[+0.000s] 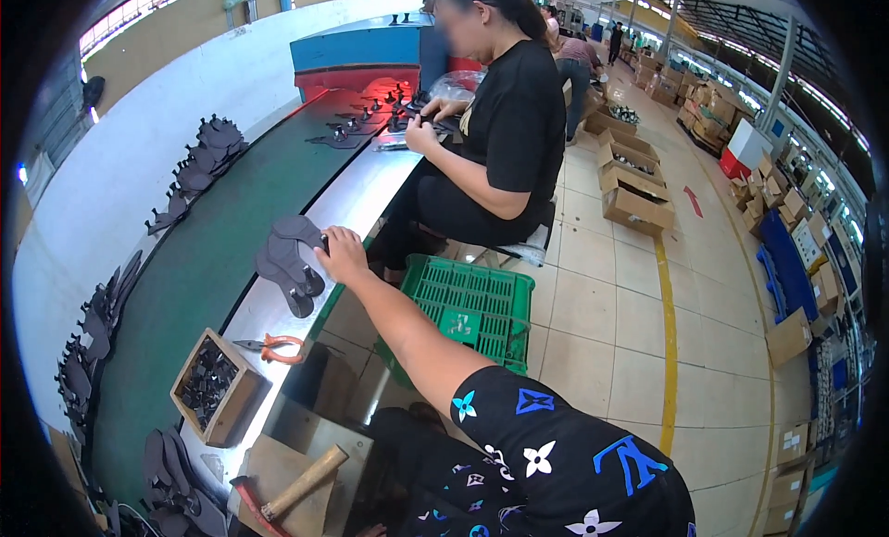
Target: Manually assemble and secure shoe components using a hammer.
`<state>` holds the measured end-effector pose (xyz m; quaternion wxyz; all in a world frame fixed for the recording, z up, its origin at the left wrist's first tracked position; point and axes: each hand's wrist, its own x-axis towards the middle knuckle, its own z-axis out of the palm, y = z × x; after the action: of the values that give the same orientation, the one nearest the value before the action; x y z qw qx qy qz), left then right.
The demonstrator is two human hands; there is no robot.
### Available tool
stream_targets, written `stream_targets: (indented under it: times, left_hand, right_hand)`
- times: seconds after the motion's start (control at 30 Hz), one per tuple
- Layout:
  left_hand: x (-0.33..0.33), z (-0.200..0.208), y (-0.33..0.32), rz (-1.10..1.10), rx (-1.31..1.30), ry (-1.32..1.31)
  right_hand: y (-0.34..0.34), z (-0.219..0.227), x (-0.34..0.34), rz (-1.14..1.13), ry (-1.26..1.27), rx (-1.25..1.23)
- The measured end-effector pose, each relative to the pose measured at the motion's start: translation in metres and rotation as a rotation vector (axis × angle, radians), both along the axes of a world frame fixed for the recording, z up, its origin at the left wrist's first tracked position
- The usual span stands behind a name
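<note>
My right hand (343, 254) reaches out over the metal ledge, its fingers bent against the right end of a small pile of dark grey shoe soles (287, 257). The fingers seem to grip the edge of one sole, beside a small black part; the fingertips are partly hidden. Other black fittings stick up from the pile's near end. At the bottom edge only a sliver of skin shows, perhaps my left hand (372, 530); its fingers cannot be made out. Closer to me, orange-handled pliers (278, 347) lie beside a wooden box (236, 403) of small black pieces.
A hammer (306, 481) rests on a block at the near end. More soles (176, 472) lie at lower left and along the green belt's (185, 305) far side. A co-worker (514, 102) sits ahead, handling parts. A green crate (463, 305) stands on the floor.
</note>
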<state>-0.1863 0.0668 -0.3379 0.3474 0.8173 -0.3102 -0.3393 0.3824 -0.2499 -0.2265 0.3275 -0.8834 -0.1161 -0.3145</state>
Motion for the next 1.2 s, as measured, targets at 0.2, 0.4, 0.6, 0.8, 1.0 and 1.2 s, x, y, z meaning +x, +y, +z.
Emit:
stream_targets:
  times: [0.2, 0.4, 0.6, 0.8, 1.0, 1.2]
  left_hand:
    - [-0.003, 0.007, -0.009, 0.027, 0.210, -0.040]
    - [-0.017, 0.025, -0.004, 0.085, 0.307, -0.092]
    - [-0.056, 0.158, -0.007, 0.469, 0.502, 0.099]
    - [-0.025, 0.320, -0.046, 0.853, 0.047, -1.033]
    - [-0.006, 0.284, -0.099, 1.578, 0.552, -0.581]
    - [-0.046, 0.266, -0.121, 1.678, -0.987, -0.027]
  right_hand:
    - [0.002, -0.018, 0.011, -0.004, 0.001, 0.008]
    - [-0.015, 0.011, 0.050, 0.191, 0.473, 0.645]
    - [0.000, 0.138, -0.025, 0.101, -0.397, 0.116]
    - [0.059, 0.255, -0.245, 0.506, -1.180, -0.873]
    - [0.095, 0.247, -0.388, 1.636, -0.747, -0.187]
    - [0.092, 0.117, -0.370, 1.144, -0.069, -0.405]
